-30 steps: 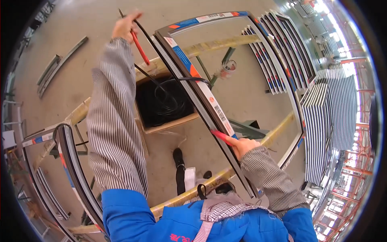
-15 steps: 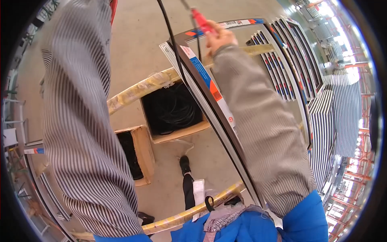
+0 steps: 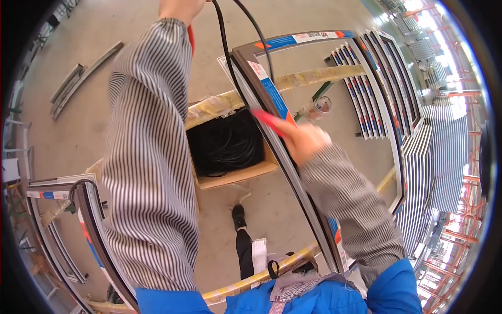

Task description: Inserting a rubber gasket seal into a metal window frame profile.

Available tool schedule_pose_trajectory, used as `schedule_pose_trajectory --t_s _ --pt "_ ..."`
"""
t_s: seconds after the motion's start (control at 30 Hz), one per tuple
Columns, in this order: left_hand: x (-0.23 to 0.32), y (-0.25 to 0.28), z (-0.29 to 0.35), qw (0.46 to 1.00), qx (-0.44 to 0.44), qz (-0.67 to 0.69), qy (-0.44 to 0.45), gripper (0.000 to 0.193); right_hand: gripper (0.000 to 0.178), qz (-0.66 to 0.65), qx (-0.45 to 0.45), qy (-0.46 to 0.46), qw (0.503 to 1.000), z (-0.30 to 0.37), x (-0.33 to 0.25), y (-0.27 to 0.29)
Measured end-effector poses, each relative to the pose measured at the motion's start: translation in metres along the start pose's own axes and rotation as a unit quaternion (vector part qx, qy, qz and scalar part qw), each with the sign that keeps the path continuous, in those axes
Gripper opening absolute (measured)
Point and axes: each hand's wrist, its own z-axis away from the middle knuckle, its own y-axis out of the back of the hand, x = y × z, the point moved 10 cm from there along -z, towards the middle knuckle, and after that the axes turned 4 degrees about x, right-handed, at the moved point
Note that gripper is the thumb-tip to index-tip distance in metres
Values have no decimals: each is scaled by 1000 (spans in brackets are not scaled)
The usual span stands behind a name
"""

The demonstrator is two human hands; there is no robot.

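My left hand is at the top edge, which cuts off its fingers. A red piece shows beside its wrist; I cannot tell whether the hand holds it. Just right of this hand, a black rubber strip comes down from the top edge to the near left side of a brown window frame. Another black strand hangs over the frame's far bar. My right hand, blurred, is closed around a red-handled tool whose end is at the frame's left bar beside the strip.
Yellow-wrapped bars run beneath the frame. An open cardboard box holds coiled black strip. Another frame lies at left; metal profiles rest on the floor. Several slats and stacked frames stand at right. A round tub sits beneath the frame.
My right hand has come down and nearer with the red-handled tool, from the frame's far bar to its left bar. My left arm has moved right, bringing that hand into view.
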Motion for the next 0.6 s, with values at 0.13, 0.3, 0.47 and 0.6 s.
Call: schedule_pose_trajectory --t_s 0.13,0.3,0.47,0.6 --pt "-17 -45 10 997 -36 -62 6 27 38 11 1 -14 1000 -92 -19 21" --pt "-51 -19 26 998 30 -53 -15 24 50 10 -90 13 996 -49 -18 -21" --pt "-12 -69 30 996 6 80 46 24 42 128 -71 -98 984 106 67 -2" --pt "-34 -20 47 998 -1 43 53 21 45 98 -105 -32 989 80 29 -34"
